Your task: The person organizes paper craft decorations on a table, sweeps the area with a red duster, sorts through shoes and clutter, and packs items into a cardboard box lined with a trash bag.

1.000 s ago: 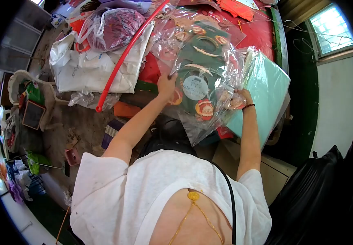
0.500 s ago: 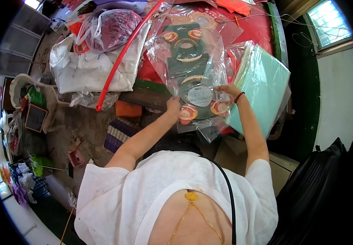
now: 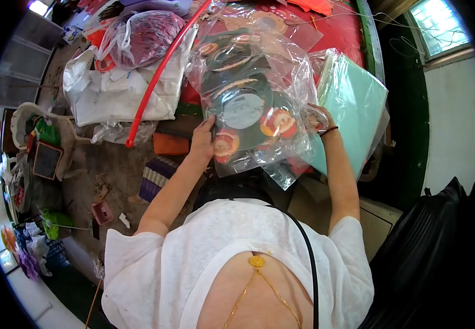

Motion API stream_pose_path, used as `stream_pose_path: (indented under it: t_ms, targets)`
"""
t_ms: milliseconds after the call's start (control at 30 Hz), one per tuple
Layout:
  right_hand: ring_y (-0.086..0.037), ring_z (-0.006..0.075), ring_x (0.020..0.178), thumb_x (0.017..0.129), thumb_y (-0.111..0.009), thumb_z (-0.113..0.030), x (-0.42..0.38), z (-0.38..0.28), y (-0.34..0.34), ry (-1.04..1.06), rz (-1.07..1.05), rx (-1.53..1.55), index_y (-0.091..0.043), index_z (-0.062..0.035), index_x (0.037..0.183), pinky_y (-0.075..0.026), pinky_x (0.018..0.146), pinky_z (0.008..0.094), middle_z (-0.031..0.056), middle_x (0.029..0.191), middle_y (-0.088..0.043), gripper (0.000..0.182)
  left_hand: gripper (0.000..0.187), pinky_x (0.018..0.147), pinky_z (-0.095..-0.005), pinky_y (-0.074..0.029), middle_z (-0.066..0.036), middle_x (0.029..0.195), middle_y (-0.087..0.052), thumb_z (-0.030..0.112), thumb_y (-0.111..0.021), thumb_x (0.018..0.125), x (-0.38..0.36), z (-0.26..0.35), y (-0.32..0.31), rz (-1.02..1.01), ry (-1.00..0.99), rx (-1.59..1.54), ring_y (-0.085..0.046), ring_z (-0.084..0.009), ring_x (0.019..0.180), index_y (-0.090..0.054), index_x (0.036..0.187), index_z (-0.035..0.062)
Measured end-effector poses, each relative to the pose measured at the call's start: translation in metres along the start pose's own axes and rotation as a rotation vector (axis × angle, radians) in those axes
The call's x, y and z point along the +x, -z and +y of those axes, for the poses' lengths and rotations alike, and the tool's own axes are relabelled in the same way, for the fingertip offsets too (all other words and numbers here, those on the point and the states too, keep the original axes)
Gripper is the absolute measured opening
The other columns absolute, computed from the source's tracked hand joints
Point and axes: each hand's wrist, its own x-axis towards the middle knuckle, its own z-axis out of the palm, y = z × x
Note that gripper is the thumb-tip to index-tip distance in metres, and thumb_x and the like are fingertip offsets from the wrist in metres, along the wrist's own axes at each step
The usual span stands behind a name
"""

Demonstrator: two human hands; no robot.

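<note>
Clear plastic packet (image 3: 248, 104) of dark green decorations with a round white label, held up over the cluttered red table (image 3: 341, 38). Left hand (image 3: 203, 140) pinching its lower left edge, right hand (image 3: 317, 118) gripping the right edge through the film. Just beside: stack of mint-green sheets (image 3: 358, 104), red hoop (image 3: 160, 71), white bags (image 3: 111, 93)

Daylight came through a barred window (image 3: 439, 24) upper right, set in a white wall (image 3: 457, 120) above a dark green band (image 3: 413, 137). Worn, dirty brown floor (image 3: 92, 170) lay left, beside a red-topped table (image 3: 344, 33).
</note>
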Motion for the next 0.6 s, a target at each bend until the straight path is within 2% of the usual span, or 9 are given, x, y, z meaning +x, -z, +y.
stream_pose_path:
  t_ms: [33,100,167,233,367,467,500,533,600]
  targets:
    - [-0.059,0.021,0.064,0.085,-0.044,-0.02,-0.004,0.002,0.0,0.064,0.065,0.026,-0.055,0.001,0.09,-0.05,0.057,0.0315,0.0113,0.077,-0.061,0.024,0.027,0.075,-0.0367,-0.047,-0.013,0.097,-0.055,0.019,-0.047,0.086,-0.003,-0.002,0.001,-0.002,0.004,0.004,-0.056,-0.0245,0.085,-0.049,0.103,-0.002]
    - [-0.059,0.0249,0.072,0.083,-0.046,-0.023,0.059,0.014,0.081,-0.044,-0.165,0.107,-0.052,0.0015,0.097,-0.051,0.065,0.0363,0.0138,0.088,-0.059,0.029,0.03,0.078,-0.0377,-0.047,-0.014,0.101,-0.054,0.021,-0.047,0.086,-0.024,0.004,-0.018,-0.022,0.082,-0.147,-0.055,-0.0257,0.088,-0.046,0.107,-0.0007]
    - [-0.058,0.0235,0.074,0.078,-0.055,-0.025,0.086,0.028,0.114,0.176,0.074,-0.054,-0.053,-0.0017,0.097,-0.05,0.064,0.034,0.0108,0.089,-0.058,0.03,0.03,0.078,-0.0363,-0.046,-0.013,0.098,-0.054,0.022,-0.047,0.086,-0.039,-0.004,-0.039,-0.057,0.162,-0.222,-0.054,-0.0245,0.089,-0.047,0.106,0.0002]
    - [-0.056,0.0203,0.076,0.072,-0.061,-0.024,0.042,0.039,0.045,0.274,0.113,-0.02,-0.054,-0.0036,0.097,-0.05,0.061,0.0288,0.0092,0.088,-0.058,0.032,0.029,0.076,-0.0353,-0.046,-0.012,0.095,-0.054,0.023,-0.049,0.085,-0.016,-0.034,-0.026,0.074,0.027,-0.022,-0.054,-0.0228,0.085,-0.05,0.102,-0.0012]
    - [-0.056,0.0191,0.074,0.074,-0.06,-0.03,0.037,0.031,0.042,0.249,0.306,-0.122,-0.053,-0.0094,0.099,-0.05,0.06,0.031,0.0084,0.091,-0.056,0.033,0.024,0.067,-0.0304,-0.043,-0.01,0.089,-0.055,0.017,-0.051,0.084,-0.009,-0.055,-0.015,0.356,-0.094,0.385,-0.052,-0.0165,0.078,-0.052,0.096,-0.0046]
    - [-0.058,0.0183,0.07,0.081,-0.05,-0.036,0.006,0.029,0.007,0.137,0.034,-0.162,-0.05,-0.0065,0.105,-0.051,0.052,0.0292,0.0058,0.089,-0.058,0.038,0.021,0.064,-0.0284,-0.042,-0.008,0.083,-0.055,0.015,-0.052,0.083,0.022,-0.077,0.043,0.291,-0.22,0.562,-0.052,-0.0149,0.072,-0.053,0.093,-0.0032]
    - [-0.058,0.0169,0.069,0.079,-0.053,-0.035,0.024,0.038,0.021,0.09,0.052,-0.201,-0.052,-0.0041,0.102,-0.049,0.051,0.0288,0.0054,0.086,-0.058,0.038,0.02,0.063,-0.0288,-0.043,-0.008,0.082,-0.055,0.015,-0.052,0.082,0.033,-0.089,0.054,0.245,-0.298,0.598,-0.052,-0.0151,0.07,-0.053,0.092,-0.0023]
    - [-0.057,0.0155,0.068,0.077,-0.056,-0.033,0.045,0.046,0.038,0.041,0.07,-0.239,-0.053,-0.0017,0.098,-0.047,0.049,0.0283,0.005,0.082,-0.058,0.038,0.016,0.062,-0.0308,-0.045,-0.008,0.08,-0.056,0.012,-0.053,0.081,0.002,-0.065,0.012,0.265,-0.156,0.605,-0.053,-0.0165,0.073,-0.053,0.091,-0.001]
    - [-0.052,0.0154,0.054,0.068,-0.065,-0.033,0.053,0.055,0.034,0.212,0.167,-0.765,-0.055,0.0014,0.077,-0.044,0.044,0.0304,0.0059,0.062,-0.052,0.036,0.019,0.064,-0.0324,-0.047,-0.01,0.086,-0.055,0.008,-0.053,0.08,0.004,-0.059,0.011,0.192,-0.076,0.302,-0.055,-0.019,0.076,-0.05,0.097,-0.0007]
